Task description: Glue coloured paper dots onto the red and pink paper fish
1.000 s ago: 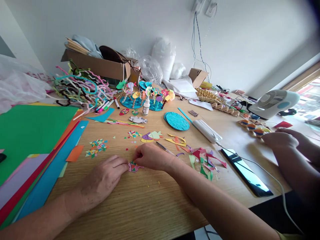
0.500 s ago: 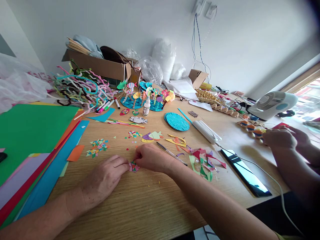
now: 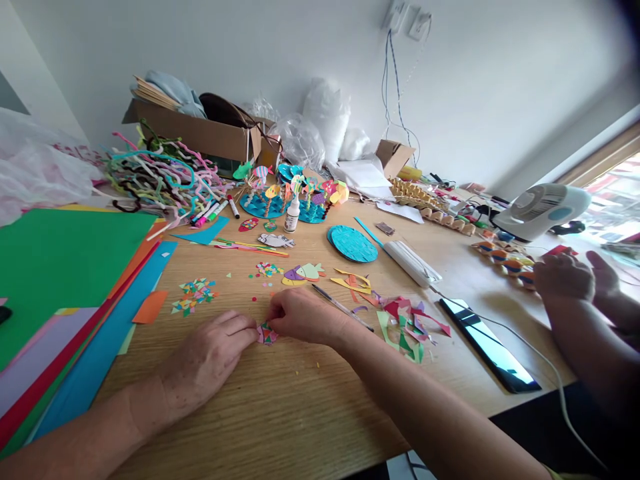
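A small pink paper fish (image 3: 267, 334) with coloured paper bits on it lies flat on the table between my hands. My left hand (image 3: 217, 357) has its fingers together, their tips holding the fish's left edge against the wood. Over the fish's right side, my right hand (image 3: 303, 317) is closed in a pinch; whatever its fingertips hold is hidden. Cut paper triangles (image 3: 197, 295) are heaped left of the hands. Beyond them lie round paper dots (image 3: 269, 269) and plain cut-out paper fish (image 3: 311, 271). A pen (image 3: 343, 308) lies just past my right wrist.
Coloured paper sheets (image 3: 65, 267) cover the left side. A white glue bottle (image 3: 292, 215) stands before blue decorated discs. Paper scraps (image 3: 413, 323), a phone (image 3: 487, 347) and a power strip (image 3: 413, 263) lie to the right. Another person's hands (image 3: 567, 277) are near an egg-carton strip (image 3: 505, 260).
My hands stay almost in place at the paper fish. At the right, the other person's hands have moved slightly, and the farther one is raised with its fingers more upright.
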The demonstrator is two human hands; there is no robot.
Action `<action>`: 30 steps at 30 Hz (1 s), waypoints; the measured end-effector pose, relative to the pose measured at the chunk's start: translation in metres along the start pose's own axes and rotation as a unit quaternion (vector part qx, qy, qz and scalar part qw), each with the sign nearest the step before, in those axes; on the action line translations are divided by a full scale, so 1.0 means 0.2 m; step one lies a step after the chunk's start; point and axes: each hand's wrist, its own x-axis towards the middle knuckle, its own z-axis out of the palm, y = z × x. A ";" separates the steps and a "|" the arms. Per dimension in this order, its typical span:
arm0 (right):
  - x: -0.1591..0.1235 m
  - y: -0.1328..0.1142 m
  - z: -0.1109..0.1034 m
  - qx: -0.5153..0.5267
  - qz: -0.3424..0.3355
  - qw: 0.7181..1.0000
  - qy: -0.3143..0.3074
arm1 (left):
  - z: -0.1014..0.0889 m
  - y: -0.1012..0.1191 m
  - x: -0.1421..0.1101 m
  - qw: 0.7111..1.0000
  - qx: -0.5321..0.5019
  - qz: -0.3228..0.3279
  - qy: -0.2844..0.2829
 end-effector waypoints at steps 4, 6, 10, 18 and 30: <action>0.00 0.01 -0.01 0.015 -0.007 1.000 0.002 | 0.00 0.00 0.00 1.000 0.008 0.004 0.005; 0.00 0.02 -0.01 0.026 -0.013 1.000 0.007 | 0.01 -0.01 0.00 1.000 0.007 0.013 0.015; 0.00 0.06 -0.01 0.073 -0.026 0.997 0.016 | 0.01 0.00 0.00 0.999 0.012 0.016 0.036; -0.07 0.10 0.05 0.063 -0.144 0.983 0.092 | 0.01 0.00 0.00 0.998 0.019 0.026 0.057; -0.06 0.09 0.08 0.048 -0.158 0.980 0.112 | 0.01 0.00 0.01 0.999 0.019 0.027 0.043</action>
